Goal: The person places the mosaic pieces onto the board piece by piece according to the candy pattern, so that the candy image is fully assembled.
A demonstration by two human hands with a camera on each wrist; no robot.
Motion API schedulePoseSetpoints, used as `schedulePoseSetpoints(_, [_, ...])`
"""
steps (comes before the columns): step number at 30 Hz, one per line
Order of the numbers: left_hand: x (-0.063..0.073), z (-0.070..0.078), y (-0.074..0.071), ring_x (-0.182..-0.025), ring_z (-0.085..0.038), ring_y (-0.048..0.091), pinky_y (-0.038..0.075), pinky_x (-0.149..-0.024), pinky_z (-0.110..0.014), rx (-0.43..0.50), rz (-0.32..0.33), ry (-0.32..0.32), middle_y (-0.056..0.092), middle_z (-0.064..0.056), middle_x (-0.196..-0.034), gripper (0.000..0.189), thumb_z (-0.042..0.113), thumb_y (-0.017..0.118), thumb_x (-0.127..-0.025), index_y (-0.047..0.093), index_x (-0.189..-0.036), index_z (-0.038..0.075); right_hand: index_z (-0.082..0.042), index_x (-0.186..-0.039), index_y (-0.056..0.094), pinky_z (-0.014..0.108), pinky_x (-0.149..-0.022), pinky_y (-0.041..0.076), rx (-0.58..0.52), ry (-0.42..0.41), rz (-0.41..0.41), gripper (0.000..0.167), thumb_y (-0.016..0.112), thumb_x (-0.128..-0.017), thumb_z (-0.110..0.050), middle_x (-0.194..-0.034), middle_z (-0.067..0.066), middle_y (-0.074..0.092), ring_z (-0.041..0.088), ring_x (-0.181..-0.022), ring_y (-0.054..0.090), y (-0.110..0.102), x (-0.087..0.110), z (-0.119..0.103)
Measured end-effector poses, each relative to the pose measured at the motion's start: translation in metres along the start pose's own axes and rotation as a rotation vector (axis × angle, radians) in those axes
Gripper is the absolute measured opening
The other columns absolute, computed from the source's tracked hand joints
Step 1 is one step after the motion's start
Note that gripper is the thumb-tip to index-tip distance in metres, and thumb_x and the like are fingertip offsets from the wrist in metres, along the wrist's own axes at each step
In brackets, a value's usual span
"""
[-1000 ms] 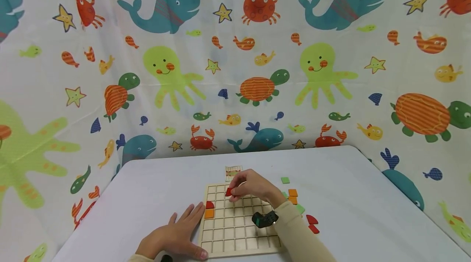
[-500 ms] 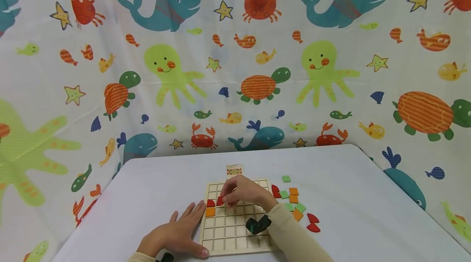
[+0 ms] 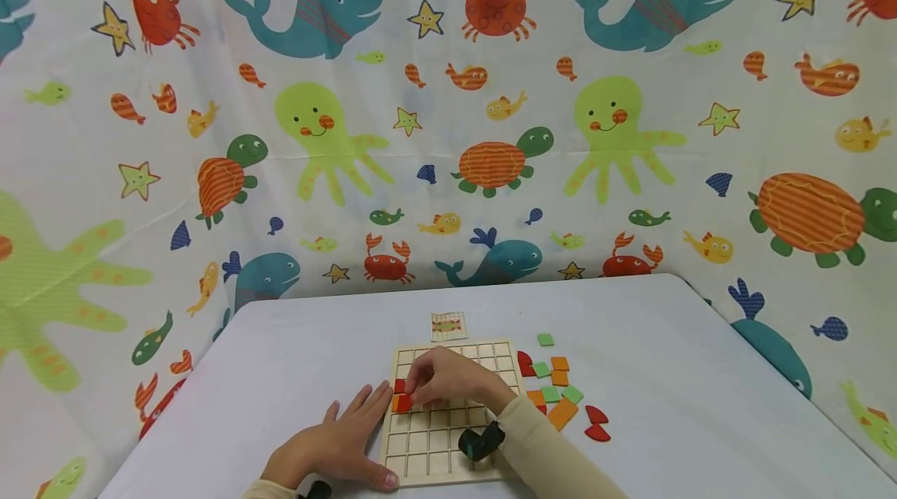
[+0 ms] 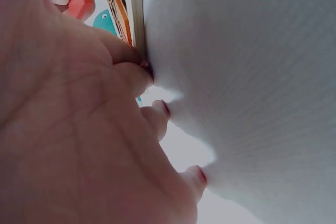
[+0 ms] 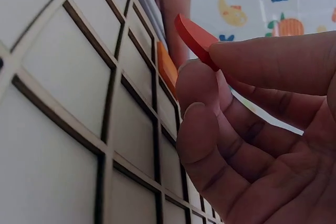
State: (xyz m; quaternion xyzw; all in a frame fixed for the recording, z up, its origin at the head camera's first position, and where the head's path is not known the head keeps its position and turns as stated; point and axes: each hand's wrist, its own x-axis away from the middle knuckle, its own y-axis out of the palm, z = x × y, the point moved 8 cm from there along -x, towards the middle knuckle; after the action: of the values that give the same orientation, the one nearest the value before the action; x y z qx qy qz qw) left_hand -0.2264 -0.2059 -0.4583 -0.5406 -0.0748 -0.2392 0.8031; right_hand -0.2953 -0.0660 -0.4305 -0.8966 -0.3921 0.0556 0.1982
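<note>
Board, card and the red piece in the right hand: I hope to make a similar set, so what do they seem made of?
Board: likely wood, matt, from its pale tan ridges, though no grain is clear.
Card: probably paper or thin cardboard; it looks thin, flat and printed.
Red piece: painted wood or plastic; its smooth, even red leaves both open.

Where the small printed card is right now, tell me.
In the head view, the printed card lies on the white table just beyond the far edge of the gridded board, left of the farthest green tile.
</note>
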Motion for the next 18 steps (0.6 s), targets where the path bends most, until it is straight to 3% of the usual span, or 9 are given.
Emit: schedulePoseSetpoints(18, [-0.001,0.0,-0.001,-0.162,-0.042,0.009,0.001,-0.119,-0.08,0.004,-0.003,-0.011,0.023,-0.011,-0.177,0.126,0.061,0.092,-0.074,0.028,-0.17,0.009,-0.009,-0.091,0.076,0.022,-0.069,0.05,0.122,0.038,-0.016,0.011,0.079,-0.094,0.001,-0.078,-0.001,0.069,0.012,-0.068,0.06,0.016,-0.004,0.003])
